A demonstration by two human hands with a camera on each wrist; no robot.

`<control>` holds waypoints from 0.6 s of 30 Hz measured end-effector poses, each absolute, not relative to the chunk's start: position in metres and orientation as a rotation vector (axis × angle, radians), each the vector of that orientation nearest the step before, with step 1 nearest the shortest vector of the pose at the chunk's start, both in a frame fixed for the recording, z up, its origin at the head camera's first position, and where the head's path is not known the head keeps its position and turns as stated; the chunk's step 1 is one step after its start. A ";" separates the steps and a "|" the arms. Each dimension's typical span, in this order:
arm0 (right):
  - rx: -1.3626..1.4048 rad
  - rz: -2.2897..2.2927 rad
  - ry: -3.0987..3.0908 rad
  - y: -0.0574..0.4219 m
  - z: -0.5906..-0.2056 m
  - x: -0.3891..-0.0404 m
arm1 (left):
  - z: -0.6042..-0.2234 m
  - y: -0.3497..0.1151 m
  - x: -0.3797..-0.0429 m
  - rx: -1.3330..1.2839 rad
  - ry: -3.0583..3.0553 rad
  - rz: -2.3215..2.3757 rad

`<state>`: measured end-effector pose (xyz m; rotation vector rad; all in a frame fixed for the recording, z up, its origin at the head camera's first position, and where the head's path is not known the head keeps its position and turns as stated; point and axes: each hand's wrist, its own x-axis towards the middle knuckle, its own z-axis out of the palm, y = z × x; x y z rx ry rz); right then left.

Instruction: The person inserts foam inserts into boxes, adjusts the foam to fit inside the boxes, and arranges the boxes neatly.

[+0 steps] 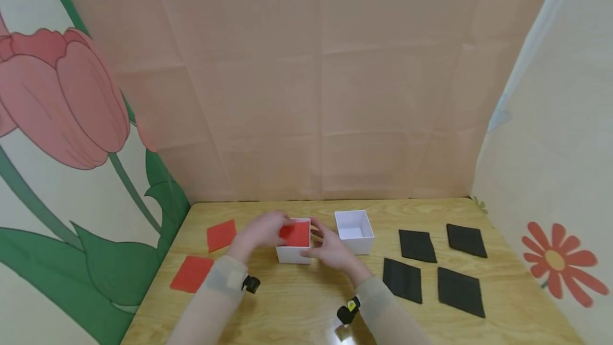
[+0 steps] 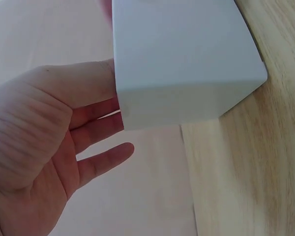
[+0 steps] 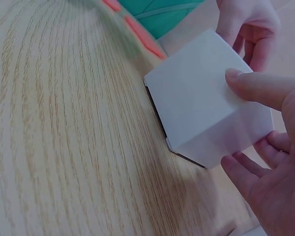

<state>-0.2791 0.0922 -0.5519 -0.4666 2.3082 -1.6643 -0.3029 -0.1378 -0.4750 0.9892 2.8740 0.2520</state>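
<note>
A small white box (image 1: pixel 294 256) stands on the table with a thin red square (image 1: pixel 298 234) in its top opening. My left hand (image 1: pixel 265 230) reaches over the box's left rim, thumb and fingers at the red square's left edge. In the left wrist view, the box wall hides those fingertips, so I cannot tell whether they pinch the square. My right hand (image 1: pixel 332 249) holds the box at its right side. The right wrist view shows the right thumb (image 3: pixel 255 88) on one wall and fingers against the adjoining wall.
A second white box (image 1: pixel 354 232), open at the top, stands to the right. Two red squares (image 1: pixel 222 235) (image 1: pixel 192 273) lie at the left. Several black squares (image 1: pixel 417 245) lie at the right. A pinkish-brown curtain (image 1: pixel 316 79) hangs behind the wooden table (image 1: pixel 297 302).
</note>
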 end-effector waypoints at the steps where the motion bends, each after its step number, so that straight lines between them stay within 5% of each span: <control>1: -0.468 -1.663 2.311 0.092 -0.552 -0.279 | -0.476 -0.138 -0.303 0.986 2.878 0.253; 18: -0.504 -1.686 2.307 0.092 -0.552 -0.278 | -0.487 -0.109 -0.311 1.118 2.831 0.463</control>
